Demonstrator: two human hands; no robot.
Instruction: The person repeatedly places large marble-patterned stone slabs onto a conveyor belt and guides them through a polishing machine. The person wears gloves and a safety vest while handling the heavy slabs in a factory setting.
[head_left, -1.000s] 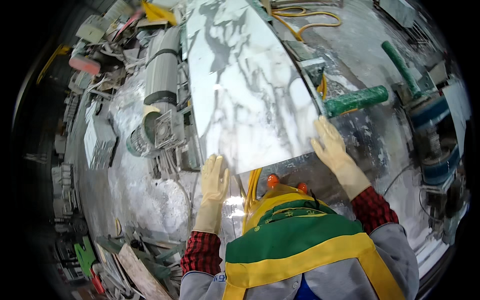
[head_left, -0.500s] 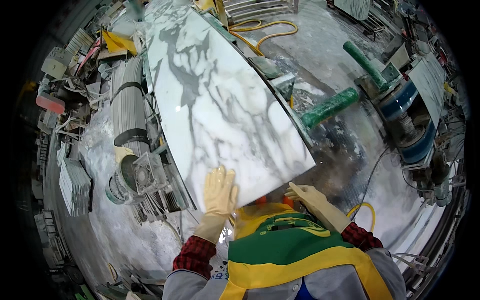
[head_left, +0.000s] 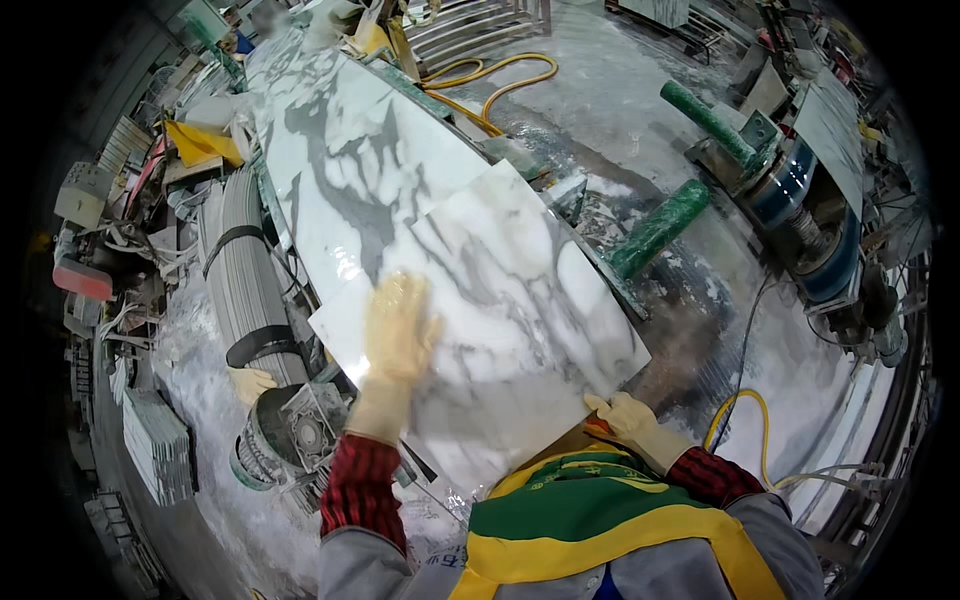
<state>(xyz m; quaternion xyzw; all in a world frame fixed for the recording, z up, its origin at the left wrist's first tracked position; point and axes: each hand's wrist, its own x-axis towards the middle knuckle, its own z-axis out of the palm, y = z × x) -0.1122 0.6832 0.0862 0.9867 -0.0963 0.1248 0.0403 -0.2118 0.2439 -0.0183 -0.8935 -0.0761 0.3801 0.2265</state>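
gloved left hand [head_left: 398,325] lies flat, ungripping, on the square white grey-veined marble tile [head_left: 490,320]; gloved right hand [head_left: 625,415] clasps its near edge.

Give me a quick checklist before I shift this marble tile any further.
1. Left hand flat on the marble tile: ok.
2. Right hand gripping the tile's near edge: ok.
3. Both hands gloved: ok.
4. Tile fully supported: cannot tell; it overlaps the long marble slab, but what is under its near half is hidden.
5. Right side free: not ok; a green roller lies close to the tile's right edge.
6. Yellow hose away from the tile: ok.
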